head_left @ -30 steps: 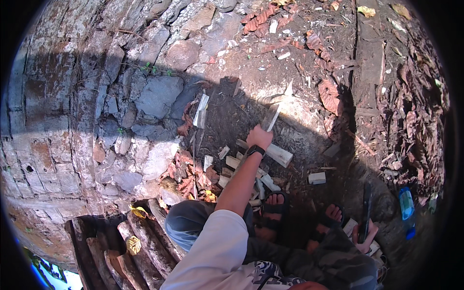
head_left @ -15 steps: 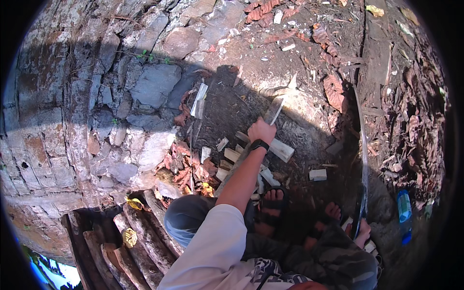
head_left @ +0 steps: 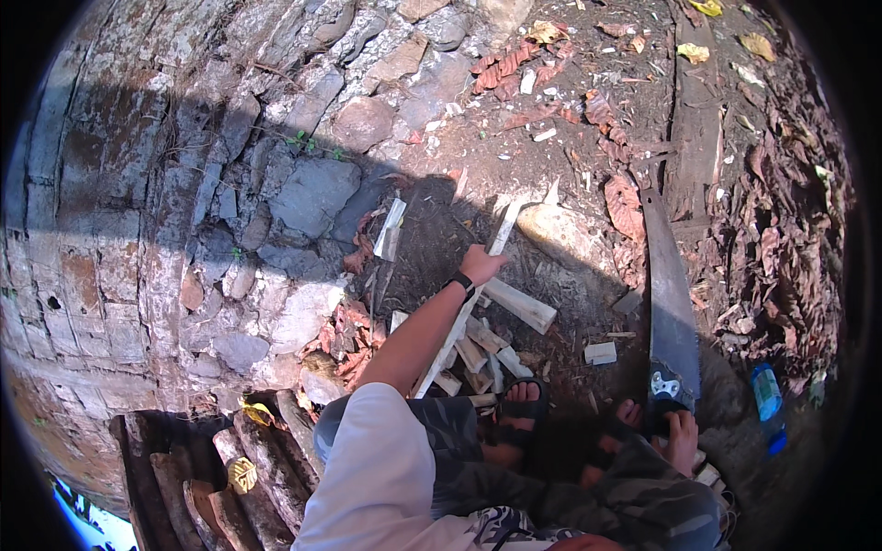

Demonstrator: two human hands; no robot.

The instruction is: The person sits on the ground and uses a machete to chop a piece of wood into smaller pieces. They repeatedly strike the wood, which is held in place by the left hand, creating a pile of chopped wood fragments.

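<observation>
Wood stick (head_left: 503,231) fills the left hand (head_left: 481,264); right hand (head_left: 682,443) grips the saw (head_left: 673,303) at three o'clock; a slip could bring a cut.

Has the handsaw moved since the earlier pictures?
Yes: the handsaw has shifted left, closer to the large dried brown leaf.

No words, numbers or signs readable anywhere in frame. Label band on blue plastic bottle (head_left: 766,393), right edge of frame: too small and blurred to make out. Black-and-white print on clothing (head_left: 503,527), bottom centre: lettering or plain pattern, cannot tell. Saw (head_left: 673,317), right of centre: any markings on blade illegible.
</observation>
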